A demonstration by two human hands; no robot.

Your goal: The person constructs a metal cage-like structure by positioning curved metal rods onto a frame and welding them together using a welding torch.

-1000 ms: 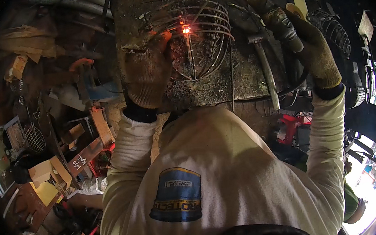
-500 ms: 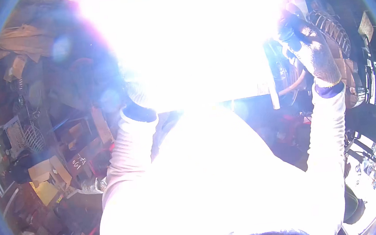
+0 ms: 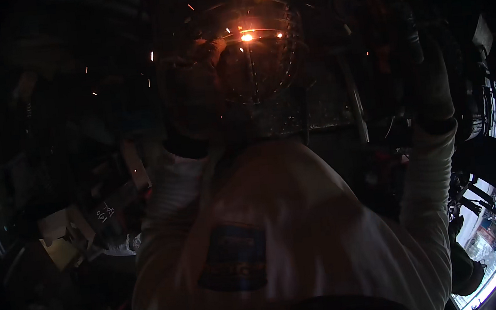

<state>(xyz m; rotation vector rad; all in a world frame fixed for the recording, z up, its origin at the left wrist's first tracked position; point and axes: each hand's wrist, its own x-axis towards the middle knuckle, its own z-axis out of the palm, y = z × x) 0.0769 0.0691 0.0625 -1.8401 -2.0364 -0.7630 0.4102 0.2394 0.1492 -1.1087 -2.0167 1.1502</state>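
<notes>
A small orange-white glowing spot (image 3: 246, 37) burns on a dark rounded metal workpiece (image 3: 256, 74) with dotted, seam-like lines, and sparks fly around it. My left hand (image 3: 187, 104) is at the workpiece's left side, nearly lost in shadow; its fingers cannot be made out. On the right, some distance from the glow, my gloved right hand (image 3: 432, 83) is raised and looks closed. A dim greyish shape (image 3: 412, 37) lies along its fingers, too dark to name. Both forearms are in pale sleeves.
A dark work surface (image 3: 280, 119) lies under the workpiece, with a pale rod (image 3: 358, 110) to its right. Opened cardboard boxes (image 3: 59, 224) and clutter are at lower left. Bright daylight (image 3: 495, 245) enters at lower right. Much of the surroundings is black.
The blinding white glare has gone, leaving a small orange glow and scattered sparks in a dark view. My right hand has shifted slightly right, away from the workpiece.
</notes>
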